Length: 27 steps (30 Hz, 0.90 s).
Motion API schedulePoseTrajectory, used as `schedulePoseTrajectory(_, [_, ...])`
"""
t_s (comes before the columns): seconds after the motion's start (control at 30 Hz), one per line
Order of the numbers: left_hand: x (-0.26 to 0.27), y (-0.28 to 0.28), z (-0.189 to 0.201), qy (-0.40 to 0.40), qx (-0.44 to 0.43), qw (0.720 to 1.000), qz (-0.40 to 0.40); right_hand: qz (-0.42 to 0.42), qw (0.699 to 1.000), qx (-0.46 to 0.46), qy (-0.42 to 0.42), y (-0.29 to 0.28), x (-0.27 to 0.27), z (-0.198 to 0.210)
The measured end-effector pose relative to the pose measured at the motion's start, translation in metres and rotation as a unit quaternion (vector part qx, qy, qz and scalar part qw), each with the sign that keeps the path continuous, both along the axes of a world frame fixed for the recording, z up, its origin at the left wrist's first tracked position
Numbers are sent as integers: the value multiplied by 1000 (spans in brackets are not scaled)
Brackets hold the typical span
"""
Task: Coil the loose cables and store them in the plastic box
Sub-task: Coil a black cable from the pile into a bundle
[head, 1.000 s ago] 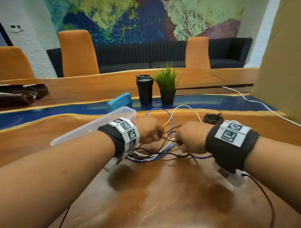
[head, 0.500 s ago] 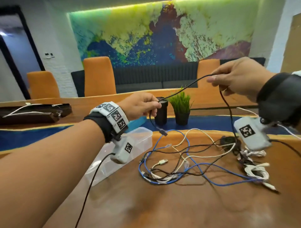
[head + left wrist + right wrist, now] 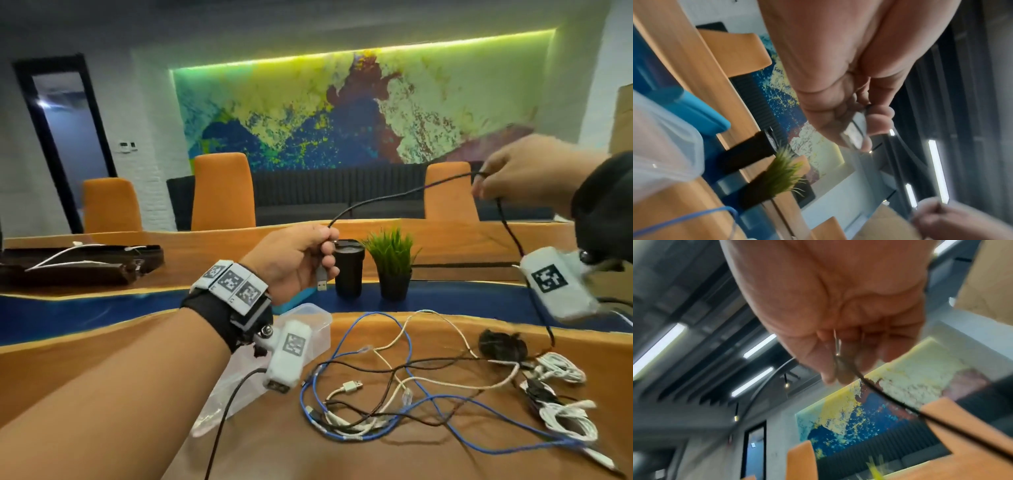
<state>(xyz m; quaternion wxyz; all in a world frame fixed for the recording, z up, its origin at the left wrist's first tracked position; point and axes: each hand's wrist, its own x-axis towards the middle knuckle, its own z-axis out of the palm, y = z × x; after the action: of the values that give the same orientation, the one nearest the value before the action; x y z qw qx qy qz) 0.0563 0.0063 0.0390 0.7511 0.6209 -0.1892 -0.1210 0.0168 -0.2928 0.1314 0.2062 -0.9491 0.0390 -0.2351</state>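
Observation:
A black USB cable [image 3: 380, 199] hangs stretched in the air between both hands. My left hand [image 3: 301, 255] grips its end, with the metal USB plug [image 3: 321, 280] poking out below the fingers; the left wrist view shows the plug [image 3: 854, 134] in the curled fingers. Up at the right, my right hand [image 3: 513, 171] pinches the cable [image 3: 890, 398] further along, and the rest drops to the table. A tangle of blue, white and black cables [image 3: 394, 401] lies on the wood. The clear plastic box [image 3: 308, 325] sits behind my left wrist.
A black cup [image 3: 347, 267] and a small potted plant [image 3: 392, 263] stand behind the tangle. Coiled white cables [image 3: 565, 418] and a black coil [image 3: 500, 342] lie at the right. A blue lid [image 3: 298, 298] lies by the box. Orange chairs line the far side.
Both hands have risen from the tangle on the table with the black cable. They moved apart, the right hand going higher and to the right, drawing the cable out.

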Motion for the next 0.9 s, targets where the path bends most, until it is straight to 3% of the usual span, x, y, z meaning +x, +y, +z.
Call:
schedulePoseTrajectory(0.07, [-5, -3, 2, 13, -39, 999, 2, -16, 985, -134, 107, 13, -1, -17])
schedulePoseTrajectory(0.17, [-14, -16, 6, 11, -71, 997, -19, 105, 981, -110, 123, 42, -3, -46])
schedulePoseTrajectory(0.23, [-19, -26, 8, 7, -88, 995, -41, 200, 976, -21, 85, 63, 0, -62])
schedulePoseTrajectory(0.3, [-20, -34, 8, 9, -121, 991, -61, 260, 954, 139, 47, 78, 6, -71])
schedulePoseTrajectory(0.4, [-14, -34, 4, 38, -213, 972, -93, 278, 894, 349, 30, 81, 14, -74])
schedulePoseTrajectory(0.47, [-7, -30, -1, 61, -260, 958, -105, 275, 867, 416, 22, 76, 18, -76])
schedulePoseTrajectory(0.53, [-3, -28, -8, 72, -280, 950, -114, 252, 861, 441, 1, 73, 24, -82])
schedulePoseTrajectory(0.63, [1, -30, -20, 69, -304, 944, -103, 209, 908, 362, -38, 77, 34, -101])
schedulePoseTrajectory(0.73, [5, -33, -27, 40, -304, 951, -47, 198, 970, 126, -58, 83, 40, -123])
schedulePoseTrajectory(0.8, [10, -32, -27, 11, -285, 958, -15, 216, 975, 15, -40, 87, 37, -129])
schedulePoseTrajectory(0.9, [17, -28, -28, -54, -230, 972, 9, 253, 965, -66, -21, 95, 25, -127])
